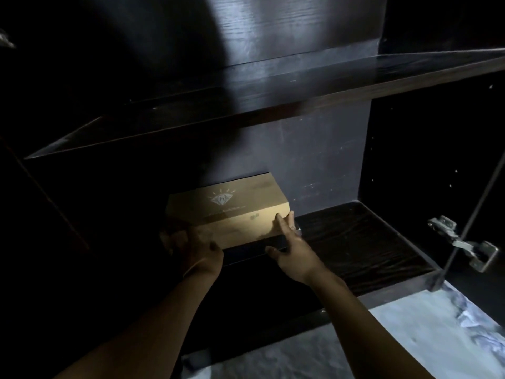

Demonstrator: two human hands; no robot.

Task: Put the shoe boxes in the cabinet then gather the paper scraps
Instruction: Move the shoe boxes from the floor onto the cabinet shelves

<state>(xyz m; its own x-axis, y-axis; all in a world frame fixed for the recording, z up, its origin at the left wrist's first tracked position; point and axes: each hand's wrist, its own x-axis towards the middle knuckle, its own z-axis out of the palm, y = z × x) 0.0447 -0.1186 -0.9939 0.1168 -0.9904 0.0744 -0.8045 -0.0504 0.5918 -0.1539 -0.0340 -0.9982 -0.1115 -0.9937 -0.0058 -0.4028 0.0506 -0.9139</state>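
Observation:
A tan cardboard shoe box [232,212] with a diamond logo on its lid lies on the bottom shelf [363,236] of a dark wooden cabinet, near the back panel. My left hand [194,247] grips the box's front left corner. My right hand [292,247] presses its fingers flat against the box's front right corner, thumb spread below. Crumpled white paper scraps [475,321] lie on the floor at the lower right.
An upper shelf [273,105] runs across above the box. The open cabinet door with a metal hinge [461,242] stands at the right. Pale marbled floor [396,340] shows below the cabinet front. The cabinet's left side is in deep shadow.

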